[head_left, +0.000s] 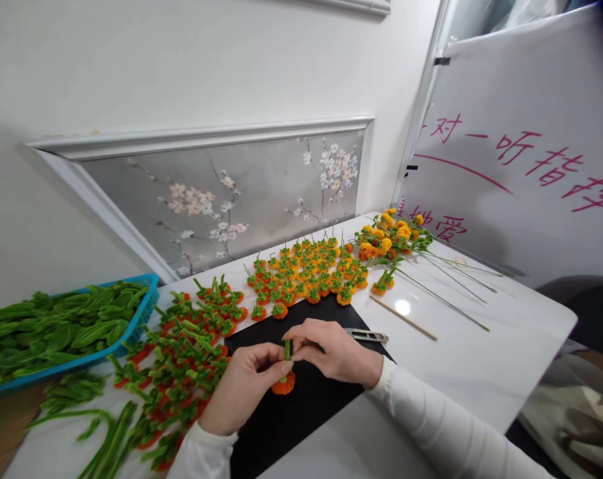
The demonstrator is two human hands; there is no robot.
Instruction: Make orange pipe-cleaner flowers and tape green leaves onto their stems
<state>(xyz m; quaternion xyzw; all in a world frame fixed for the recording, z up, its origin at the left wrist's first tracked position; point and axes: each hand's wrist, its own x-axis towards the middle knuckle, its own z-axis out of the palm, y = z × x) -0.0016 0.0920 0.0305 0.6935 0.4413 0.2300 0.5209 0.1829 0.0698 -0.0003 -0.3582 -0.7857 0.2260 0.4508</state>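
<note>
A small orange fuzzy chenille piece (pixel 284 384), ribbed like a pumpkin with a green stem standing up, is between my hands above a black mat (pixel 308 406). My left hand (pixel 248 382) is closed, thumb and index finger pinching it at the base of the stem. From the right, my right hand (pixel 326 349) pinches the upright green chenille stem (pixel 288 347); its fingertips nearly meet the left ones. Just beyond the right hand lies a metal-handled cutter (pixel 368 335), partly hidden by the hand.
Orange pieces with green tops (pixel 181 359) crowd the left; yellow-orange ones (pixel 306 266) stand behind. A blue basket (pixel 149 303) holds green chenille leaves. Loose green strips (pixel 114 442) lie at front left. Stemmed yellow flowers (pixel 391 233) and a wooden stick (pixel 403 318) lie right.
</note>
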